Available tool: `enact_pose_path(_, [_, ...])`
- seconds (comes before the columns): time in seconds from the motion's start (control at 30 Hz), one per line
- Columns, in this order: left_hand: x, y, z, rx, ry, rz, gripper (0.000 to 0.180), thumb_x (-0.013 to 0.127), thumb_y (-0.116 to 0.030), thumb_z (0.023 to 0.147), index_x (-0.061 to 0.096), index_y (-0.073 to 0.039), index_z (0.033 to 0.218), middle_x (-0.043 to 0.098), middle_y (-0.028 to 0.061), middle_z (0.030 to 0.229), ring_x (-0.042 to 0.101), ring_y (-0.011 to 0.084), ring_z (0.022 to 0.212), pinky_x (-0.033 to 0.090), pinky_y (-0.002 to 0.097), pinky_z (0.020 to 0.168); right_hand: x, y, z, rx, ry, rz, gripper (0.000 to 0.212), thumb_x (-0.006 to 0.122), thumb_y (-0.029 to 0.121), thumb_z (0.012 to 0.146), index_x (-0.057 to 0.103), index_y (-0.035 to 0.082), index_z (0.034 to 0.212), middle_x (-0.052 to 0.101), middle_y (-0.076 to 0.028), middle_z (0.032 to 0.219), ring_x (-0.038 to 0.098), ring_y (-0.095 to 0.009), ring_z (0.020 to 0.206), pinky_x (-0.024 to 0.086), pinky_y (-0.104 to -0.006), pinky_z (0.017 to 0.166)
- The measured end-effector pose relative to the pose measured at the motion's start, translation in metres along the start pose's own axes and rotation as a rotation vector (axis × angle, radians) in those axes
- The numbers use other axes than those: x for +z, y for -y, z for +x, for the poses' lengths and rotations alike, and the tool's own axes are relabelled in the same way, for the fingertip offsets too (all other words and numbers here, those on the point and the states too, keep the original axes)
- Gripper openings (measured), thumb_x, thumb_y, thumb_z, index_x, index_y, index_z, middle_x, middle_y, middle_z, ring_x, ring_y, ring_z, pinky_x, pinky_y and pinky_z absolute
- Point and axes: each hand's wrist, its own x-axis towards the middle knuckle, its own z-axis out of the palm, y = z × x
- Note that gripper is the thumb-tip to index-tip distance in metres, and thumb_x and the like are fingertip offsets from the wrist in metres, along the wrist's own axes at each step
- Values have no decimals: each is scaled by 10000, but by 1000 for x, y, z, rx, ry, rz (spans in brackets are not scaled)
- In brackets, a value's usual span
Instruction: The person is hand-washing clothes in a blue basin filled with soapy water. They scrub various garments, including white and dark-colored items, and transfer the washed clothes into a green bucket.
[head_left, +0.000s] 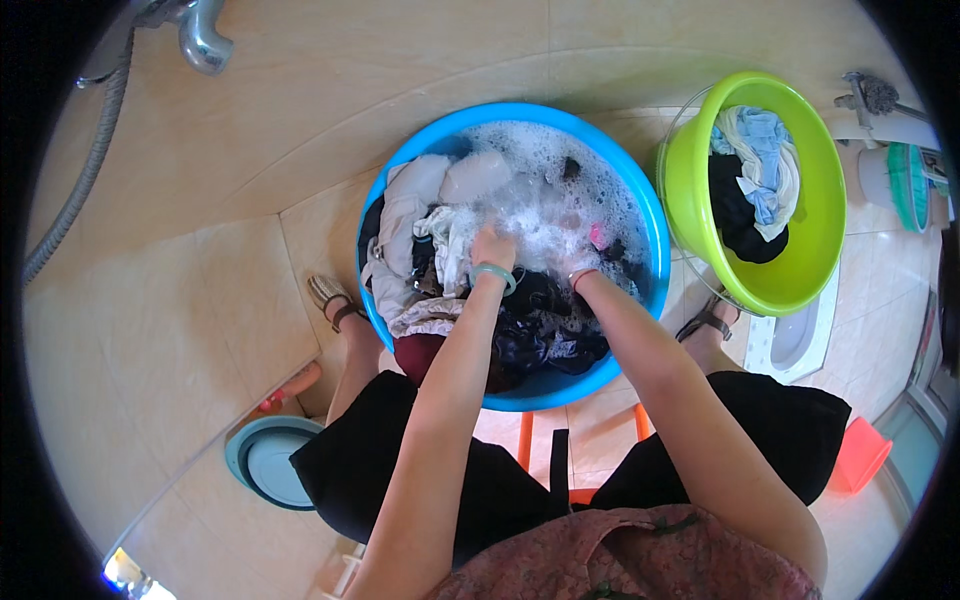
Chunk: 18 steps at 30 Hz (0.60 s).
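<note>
A blue round basin [655,240] holds soapy water and a heap of wet clothes. My left hand [492,248], with a pale green bangle at the wrist, is curled at the edge of the white suds [545,215]. Whatever it grips is hidden by foam. Beside it lies a white garment [455,235]. My right hand [578,262], a red band on its wrist, is sunk in the foam, its fingers hidden. Dark clothes [545,335] lie below both hands. Pale clothes [400,215] and a maroon cloth [418,355] fill the left side.
A lime green bucket [690,180] with clothes [765,165] stands at the right, close to the basin. Beyond it is a white squat toilet [795,340]. A teal basin [240,450] sits at lower left; a metal tap [205,40] juts from the wall.
</note>
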Motion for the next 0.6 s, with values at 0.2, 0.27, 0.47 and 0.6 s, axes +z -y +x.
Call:
enact_pose_path(0.2, [14, 20, 28, -60, 96, 77, 440, 586, -202, 809, 598, 26, 1186, 633, 290, 1091, 597, 406, 1066, 459, 439, 906, -39, 19, 2, -117, 249, -559, 281, 549, 257, 873, 624, 90, 1086, 626, -130, 999, 585, -306, 860, 482, -433, 805])
enact_pose_path(0.27, [8, 11, 10, -117, 119, -591, 472, 597, -316, 852, 594, 3, 1201, 640, 219, 1124, 600, 348, 1078, 457, 426, 923, -72, 57, -21, -3, -319, 118, 247, 646, 166, 772, 660, 101, 1009, 617, -148, 979, 576, -346, 879, 476, -441, 800])
enact_pose_path(0.47, [-52, -42, -31, -162, 656, -1486, 632, 482, -609, 908, 517, -100, 1281, 600, 102, 1190, 603, 245, 1026, 514, 414, 859, -178, 151, -118, -565, -493, 472, 284, 711, 112, 739, 653, 158, 1013, 553, -74, 883, 521, -309, 809, 442, -389, 697])
enact_pose_path(0.6, [-77, -84, -73, -182, 708, -1679, 579, 474, -569, 930, 525, -99, 1265, 620, 103, 1134, 617, 249, 978, 522, 402, 834, -198, 177, -167, -599, -444, 327, 390, 763, 204, 695, 651, 189, 1068, 540, -24, 866, 521, -242, 758, 440, -350, 678])
